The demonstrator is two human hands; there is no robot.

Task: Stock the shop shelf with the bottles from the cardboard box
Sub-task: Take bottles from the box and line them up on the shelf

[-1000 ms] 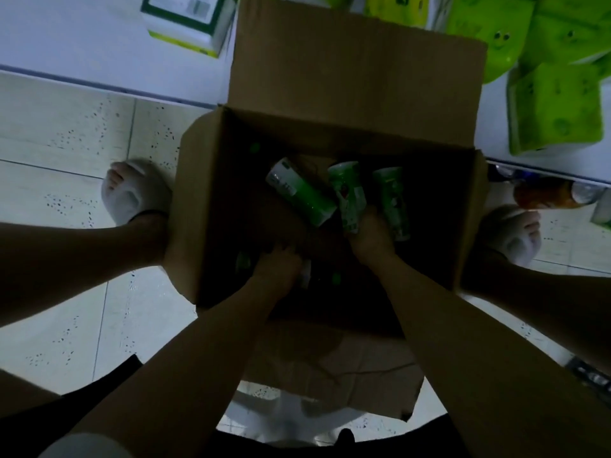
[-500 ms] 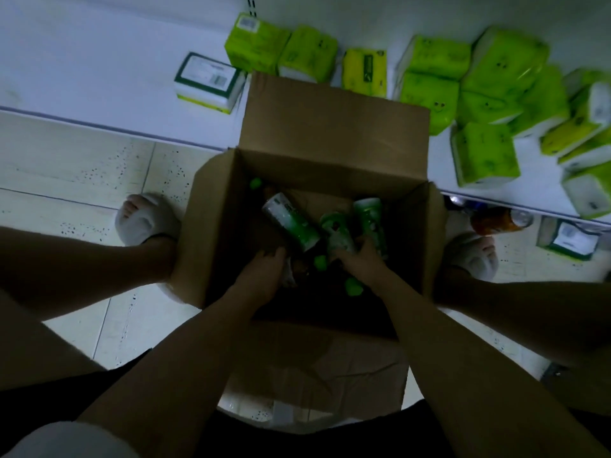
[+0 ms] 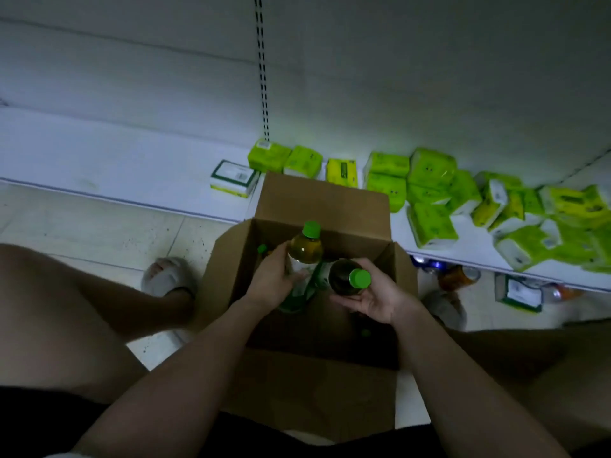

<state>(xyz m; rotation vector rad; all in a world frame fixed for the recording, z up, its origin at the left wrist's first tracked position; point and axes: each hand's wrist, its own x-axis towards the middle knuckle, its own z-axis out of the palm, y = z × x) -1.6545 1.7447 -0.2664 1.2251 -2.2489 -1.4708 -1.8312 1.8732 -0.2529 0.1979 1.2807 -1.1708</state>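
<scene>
An open cardboard box [image 3: 307,385] stands on the floor between my legs, against the low white shop shelf [image 3: 125,166]. My left hand [image 3: 271,282] grips a green-capped bottle of amber drink [image 3: 305,247], held upright above the box. My right hand [image 3: 375,299] holds a second green-capped bottle [image 3: 347,279], its cap pointing toward me. More green caps [image 3: 262,248] show deep inside the dark box.
Several green and yellow tissue packs [image 3: 426,180] lie scattered on the shelf's right half. A white-and-green pack [image 3: 233,178] sits left of the box flap. Loose bottles [image 3: 458,277] and another pack lie under the shelf at right. My slippered feet [image 3: 168,276] flank the box.
Both hands have risen out of the box, each with a bottle turned upright. My head has tilted up, bringing more of the shelf and its back panel into view.
</scene>
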